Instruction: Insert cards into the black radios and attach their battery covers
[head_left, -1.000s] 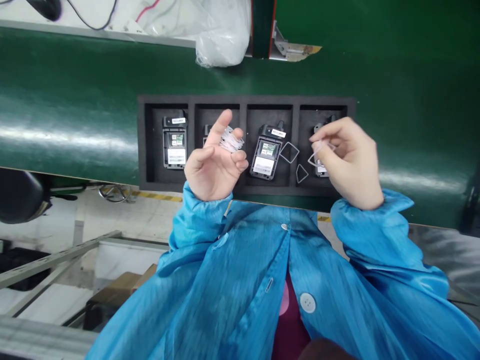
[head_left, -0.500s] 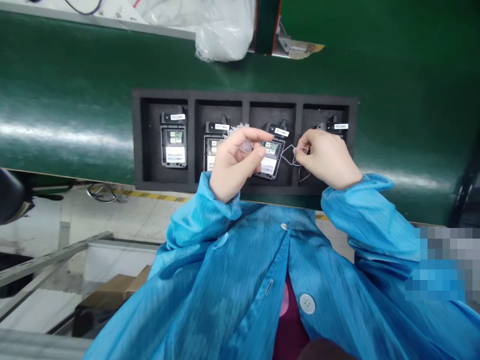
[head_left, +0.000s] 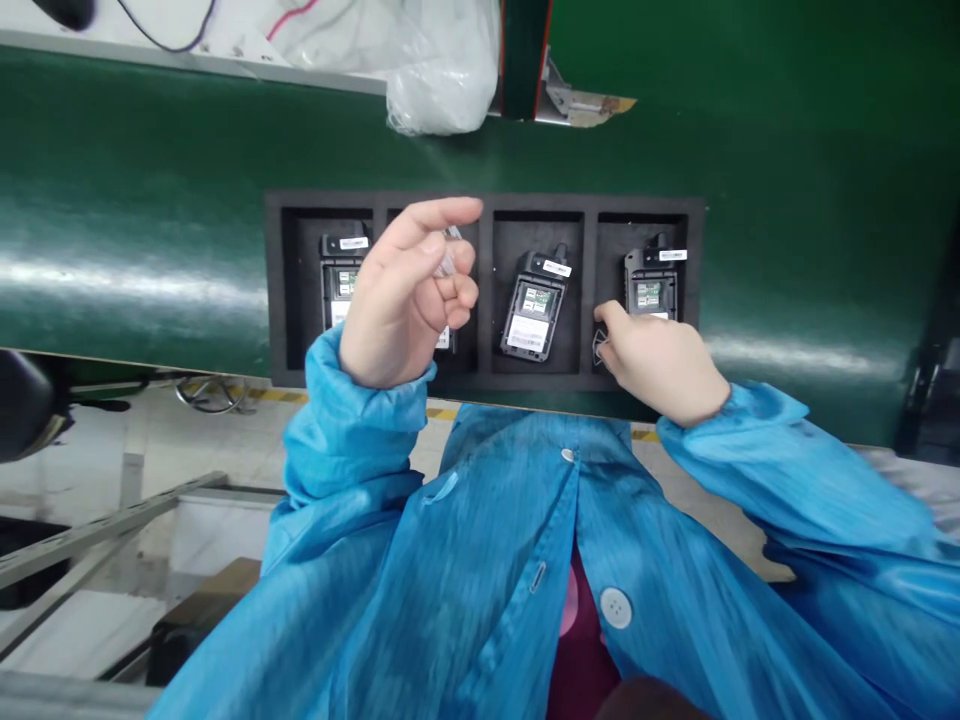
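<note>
My left hand (head_left: 397, 290) is raised over the left half of the black foam tray (head_left: 486, 225). Its lower fingers curl round small translucent strips (head_left: 448, 262), while the index finger stretches out. My right hand (head_left: 656, 362) is closed at the fingertips on a thin pale loop (head_left: 599, 345), low beside the divider of the rightmost compartment. Black handheld devices with exposed circuit boards lie in the tray. One device (head_left: 534, 310) is tilted in the third compartment. Another device (head_left: 651, 280) is partly behind my right hand. My left hand covers much of the leftmost device (head_left: 341, 270) and the second one.
The tray lies on a green tabletop (head_left: 787, 250) near its front edge. A clear plastic bag (head_left: 442, 80) hangs over the shelf edge at the back, beside a metal bracket (head_left: 562, 95). Below left are a metal frame (head_left: 112, 520) and a cardboard box (head_left: 202, 610).
My left hand has moved left and away from the third device, carrying the translucent strips. My right hand has gone slightly lower with the pale loop, uncovering more of the rightmost device.
</note>
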